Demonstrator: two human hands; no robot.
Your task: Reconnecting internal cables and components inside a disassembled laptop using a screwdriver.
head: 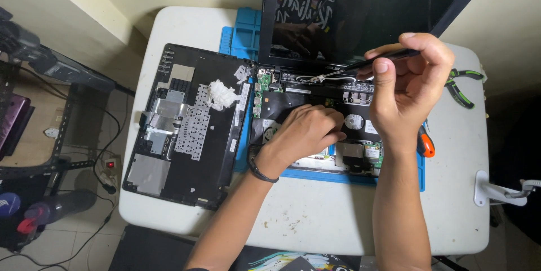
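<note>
The right hand (408, 88) pinches a slim black tool (378, 61) near its rear end, tip at the hinge cables, while the left hand (307, 130), fingers curled and holding nothing, steadies the opened laptop (315, 107) on the blue mat (242, 31); its exposed boards look rigid but fragile, best gripped by the chassis edges.

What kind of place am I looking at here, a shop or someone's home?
Probably a small electronics repair bench, perhaps at home. An opened laptop lies on a blue repair mat on a white table, its removed keyboard cover beside it. The right hand holds a thin tool; green-handled pliers lie nearby.
</note>
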